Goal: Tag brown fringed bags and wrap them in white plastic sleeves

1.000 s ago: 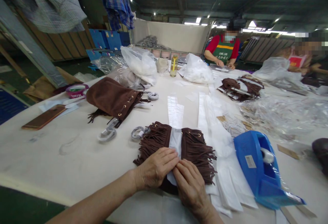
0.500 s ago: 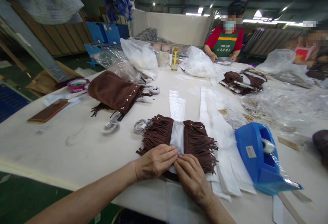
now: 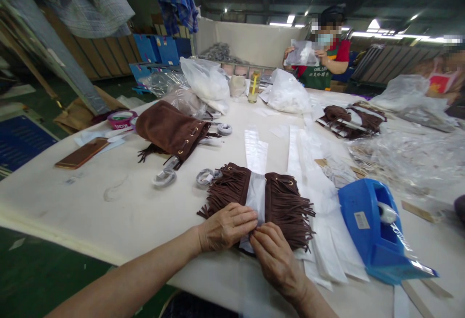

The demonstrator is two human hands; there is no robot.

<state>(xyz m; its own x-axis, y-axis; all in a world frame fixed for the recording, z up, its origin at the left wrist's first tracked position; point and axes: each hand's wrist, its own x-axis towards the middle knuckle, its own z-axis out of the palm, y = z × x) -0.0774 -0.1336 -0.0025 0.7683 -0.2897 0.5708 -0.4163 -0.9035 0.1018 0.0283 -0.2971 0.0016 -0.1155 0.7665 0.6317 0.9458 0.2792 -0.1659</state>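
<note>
A brown fringed suede bag (image 3: 283, 205) lies flat near the table's front edge, with a white paper strip (image 3: 256, 196) wrapped over its middle. My left hand (image 3: 225, 226) rests on the bag's near left side, fingers pressed together on the strip's lower end. My right hand (image 3: 276, 258) meets it from the right, its fingertips pinching the same end of the strip. Both hands touch each other at the strip.
A blue tape dispenser (image 3: 378, 233) sits right of the bag on white paper strips (image 3: 319, 201). A second brown bag (image 3: 170, 131), metal rings (image 3: 164, 178), a phone (image 3: 82, 153), a tape roll (image 3: 121, 119) and plastic bags (image 3: 207, 81) lie beyond. Across the table, a person (image 3: 323, 56) holds up a plastic packet.
My hands stay on the strip's near end, barely shifted. The person across the table has lifted a plastic packet from the table up in front of them.
</note>
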